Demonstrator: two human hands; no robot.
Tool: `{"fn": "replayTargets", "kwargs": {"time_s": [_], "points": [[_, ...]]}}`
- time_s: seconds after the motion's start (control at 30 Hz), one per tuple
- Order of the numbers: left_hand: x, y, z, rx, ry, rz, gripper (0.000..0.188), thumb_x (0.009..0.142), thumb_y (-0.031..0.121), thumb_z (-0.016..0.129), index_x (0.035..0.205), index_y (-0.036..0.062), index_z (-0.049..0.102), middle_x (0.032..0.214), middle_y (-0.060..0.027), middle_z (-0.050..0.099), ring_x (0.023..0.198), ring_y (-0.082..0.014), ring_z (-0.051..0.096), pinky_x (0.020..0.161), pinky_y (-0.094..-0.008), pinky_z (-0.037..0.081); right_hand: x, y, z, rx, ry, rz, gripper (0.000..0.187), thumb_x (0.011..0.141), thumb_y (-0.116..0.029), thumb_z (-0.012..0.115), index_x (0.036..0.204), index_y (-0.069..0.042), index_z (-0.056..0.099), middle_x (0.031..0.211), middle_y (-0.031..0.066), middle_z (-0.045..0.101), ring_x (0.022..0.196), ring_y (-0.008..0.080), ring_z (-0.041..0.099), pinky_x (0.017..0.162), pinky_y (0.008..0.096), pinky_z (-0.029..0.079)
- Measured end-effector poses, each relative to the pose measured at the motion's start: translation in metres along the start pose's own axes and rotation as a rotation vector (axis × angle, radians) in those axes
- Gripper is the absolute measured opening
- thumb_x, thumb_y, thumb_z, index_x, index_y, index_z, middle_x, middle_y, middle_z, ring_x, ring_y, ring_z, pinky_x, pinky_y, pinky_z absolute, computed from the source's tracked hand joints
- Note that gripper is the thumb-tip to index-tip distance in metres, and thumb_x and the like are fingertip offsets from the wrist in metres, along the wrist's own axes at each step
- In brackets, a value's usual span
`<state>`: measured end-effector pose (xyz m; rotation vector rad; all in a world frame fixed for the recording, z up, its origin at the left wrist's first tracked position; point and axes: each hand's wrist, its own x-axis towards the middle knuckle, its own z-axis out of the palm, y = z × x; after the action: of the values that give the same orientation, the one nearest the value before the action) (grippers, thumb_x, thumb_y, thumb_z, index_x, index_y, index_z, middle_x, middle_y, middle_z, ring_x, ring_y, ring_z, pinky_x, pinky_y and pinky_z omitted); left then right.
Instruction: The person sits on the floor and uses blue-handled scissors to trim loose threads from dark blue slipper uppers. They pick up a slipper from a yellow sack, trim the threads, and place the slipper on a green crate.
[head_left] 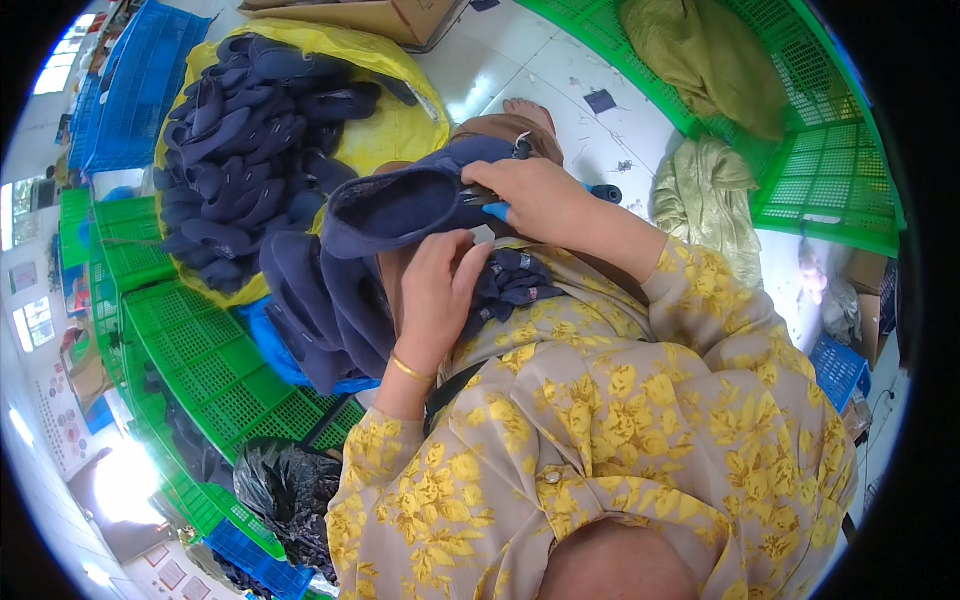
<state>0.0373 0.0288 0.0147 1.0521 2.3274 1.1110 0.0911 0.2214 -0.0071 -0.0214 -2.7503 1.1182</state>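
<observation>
A navy fabric slip-on shoe (400, 205) lies across my lap, its opening facing up. My right hand (545, 205) is closed at the shoe's far right end, fingers over its edge. A small tool with a blue part (496, 211) and a dark metal piece shows under those fingers. My left hand (435, 290), with a gold bangle (411, 371) at the wrist, is at the shoe's near side. Its fingers are bent close together by a small whitish piece; what they hold is unclear. Small navy fabric pieces with tags (515, 282) lie beside it on my lap.
More navy shoes (335, 305) are stacked left of my lap. A yellow sack (405, 130) full of navy shoes stands beyond them. Green plastic crates (215, 370) line the left, and another green crate (820, 180) stands at the far right. A black bag (285, 490) sits at lower left.
</observation>
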Motion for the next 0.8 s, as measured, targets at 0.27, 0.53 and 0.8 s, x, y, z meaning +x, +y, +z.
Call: {"fn": "replayTargets", "kwargs": {"time_s": [0.27, 0.53, 0.8], "points": [[0.001, -0.002, 0.013, -0.238, -0.44, -0.409, 0.052, 0.076, 0.032, 0.079, 0.104, -0.0049, 0.058, 0.094, -0.0148, 0.067, 0.084, -0.0191, 0.062, 0.077, -0.0318, 0.049, -0.021, -0.013, -0.032, 0.188, -0.346, 0.082, 0.026, 0.077, -0.01, 0.068, 0.1, -0.002, 0.058, 0.086, 0.0146, 0.063, 0.079, 0.0299, 0.062, 0.069, 0.0384, 0.048], [-0.02, -0.001, 0.025, 0.314, -0.14, 0.216, 0.033, 0.076, 0.022, 0.074, 0.086, 0.0039, 0.048, 0.081, -0.0169, 0.059, 0.071, -0.0367, 0.061, 0.06, -0.0443, 0.049, -0.038, -0.008, -0.012, 0.155, -0.269, -0.024, 0.014, 0.076, -0.009, 0.064, 0.086, -0.001, 0.056, 0.079, 0.0159, 0.059, 0.076, 0.0357, 0.058, 0.067, 0.0407, 0.045], [-0.027, -0.012, 0.034, 0.372, -0.063, 0.354, 0.019, 0.078, 0.015, 0.069, 0.085, 0.0076, 0.053, 0.075, -0.0072, 0.053, 0.067, -0.0241, 0.059, 0.054, -0.0349, 0.047, -0.057, -0.019, -0.017, 0.282, -0.339, 0.07, 0.013, 0.074, -0.006, 0.062, 0.083, 0.0, 0.055, 0.077, 0.019, 0.059, 0.078, 0.0388, 0.058, 0.066, 0.0431, 0.045]]}}
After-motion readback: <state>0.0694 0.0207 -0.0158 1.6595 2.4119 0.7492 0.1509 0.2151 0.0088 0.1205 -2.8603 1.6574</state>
